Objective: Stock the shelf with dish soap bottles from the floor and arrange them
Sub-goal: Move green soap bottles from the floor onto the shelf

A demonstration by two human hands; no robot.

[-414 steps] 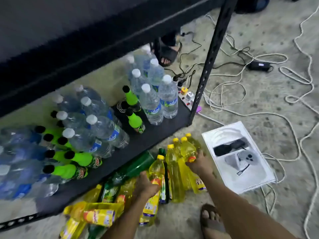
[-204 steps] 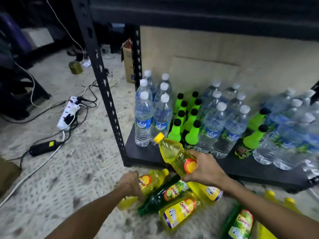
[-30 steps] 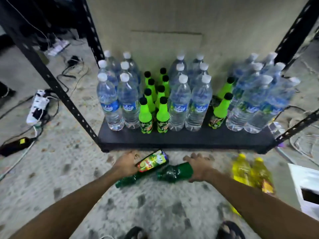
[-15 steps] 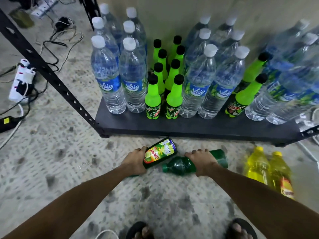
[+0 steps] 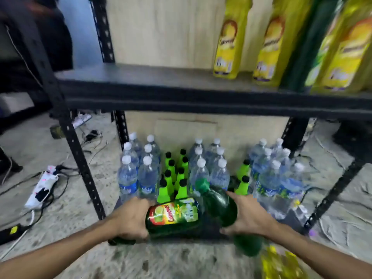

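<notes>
shelf [image 5: 181, 85] (stocked), bottle-filled hands [image 5: 130, 219]

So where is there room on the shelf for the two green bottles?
The upper shelf is bare from its left post to the yellow bottles. The right end is crowded. The bottom shelf is packed with water bottles, leaving only a front strip.
</notes>
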